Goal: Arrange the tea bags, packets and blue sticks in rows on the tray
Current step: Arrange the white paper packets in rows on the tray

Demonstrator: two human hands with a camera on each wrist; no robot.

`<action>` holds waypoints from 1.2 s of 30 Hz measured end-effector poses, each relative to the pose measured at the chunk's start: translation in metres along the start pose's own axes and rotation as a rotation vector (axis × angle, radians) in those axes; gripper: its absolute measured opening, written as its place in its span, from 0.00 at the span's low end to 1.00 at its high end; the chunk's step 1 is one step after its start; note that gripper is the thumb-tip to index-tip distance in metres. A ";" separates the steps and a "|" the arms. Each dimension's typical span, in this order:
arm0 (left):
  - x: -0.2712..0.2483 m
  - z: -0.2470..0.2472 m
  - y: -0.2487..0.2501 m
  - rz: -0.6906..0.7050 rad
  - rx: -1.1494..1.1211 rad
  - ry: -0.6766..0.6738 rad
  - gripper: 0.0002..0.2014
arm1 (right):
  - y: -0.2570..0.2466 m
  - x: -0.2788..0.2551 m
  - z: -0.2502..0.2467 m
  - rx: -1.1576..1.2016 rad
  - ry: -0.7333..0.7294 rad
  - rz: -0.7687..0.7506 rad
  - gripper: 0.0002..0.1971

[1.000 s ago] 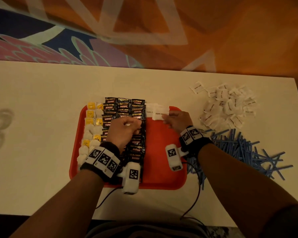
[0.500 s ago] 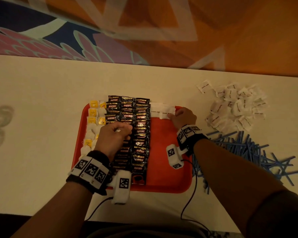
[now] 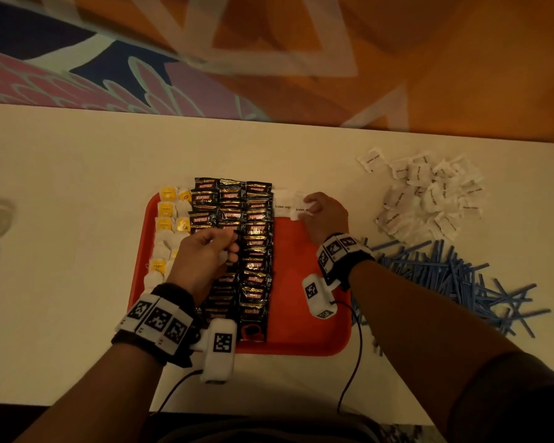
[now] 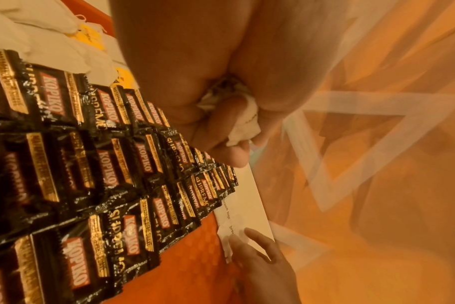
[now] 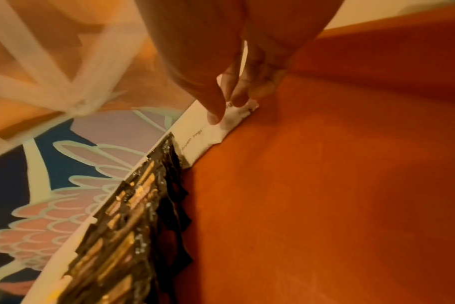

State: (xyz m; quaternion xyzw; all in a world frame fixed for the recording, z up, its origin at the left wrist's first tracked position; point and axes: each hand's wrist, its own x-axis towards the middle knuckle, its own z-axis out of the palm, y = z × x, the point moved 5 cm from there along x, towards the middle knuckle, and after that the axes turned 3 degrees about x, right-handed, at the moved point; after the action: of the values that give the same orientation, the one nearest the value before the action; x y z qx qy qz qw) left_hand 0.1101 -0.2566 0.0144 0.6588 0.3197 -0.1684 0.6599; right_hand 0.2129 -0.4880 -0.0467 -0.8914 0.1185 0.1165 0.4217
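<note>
A white sugar packet [image 3: 301, 208] is pinned by the fingertips of the right hand [image 3: 325, 219] at the far edge of the red tray [image 3: 304, 334], just right of the black coffee packets [image 3: 253, 251]. Its long axis appears to run across the tray. The left hand [image 3: 205, 254] is closed on 1 crumpled white packet [image 4: 243, 123], seemingly. The loose white pile [image 3: 429, 193] and blue sticks [image 3: 454, 276] lie on the table [image 3: 61, 219], right of the right hand's grip.

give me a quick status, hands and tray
Left hand clutching white packets over the coffee rows. Right hand pressing a brown sugar packet down at the red tray far edge. Sugar pile and blue sticks unsorted on table.
</note>
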 end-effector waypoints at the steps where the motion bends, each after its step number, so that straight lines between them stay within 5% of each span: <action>1: -0.001 0.004 0.002 0.001 -0.016 -0.017 0.12 | -0.002 -0.003 -0.003 0.033 0.004 0.006 0.09; 5: -0.009 0.027 0.009 -0.051 -0.136 -0.108 0.17 | -0.018 -0.025 -0.014 0.172 -0.068 -0.008 0.06; 10: -0.025 0.061 0.016 -0.196 -0.216 -0.302 0.23 | -0.052 -0.066 -0.017 0.252 -0.435 -0.145 0.05; 13: -0.033 0.074 0.015 -0.244 -0.231 -0.418 0.26 | -0.058 -0.087 -0.020 0.318 -0.608 -0.092 0.11; 18: -0.044 0.087 0.016 -0.240 -0.253 -0.507 0.34 | -0.059 -0.109 -0.041 0.497 -0.685 -0.039 0.12; 21: -0.055 0.092 0.023 -0.222 -0.263 -0.528 0.35 | -0.059 -0.116 -0.050 0.466 -0.655 -0.048 0.10; 27: -0.068 0.095 0.024 -0.211 -0.250 -0.603 0.23 | -0.054 -0.113 -0.063 0.279 -0.371 -0.144 0.04; 31: -0.067 0.087 0.021 -0.181 -0.231 -0.505 0.10 | -0.051 -0.111 -0.077 0.282 -0.224 -0.090 0.12; 36: -0.059 0.079 0.013 -0.130 -0.238 -0.376 0.09 | -0.050 -0.108 -0.080 0.316 -0.164 -0.028 0.13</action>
State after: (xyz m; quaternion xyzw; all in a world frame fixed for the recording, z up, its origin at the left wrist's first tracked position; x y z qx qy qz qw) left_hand 0.0907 -0.3441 0.0561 0.5112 0.2505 -0.2916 0.7687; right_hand 0.1352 -0.5077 0.0722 -0.8030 0.0883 0.1628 0.5665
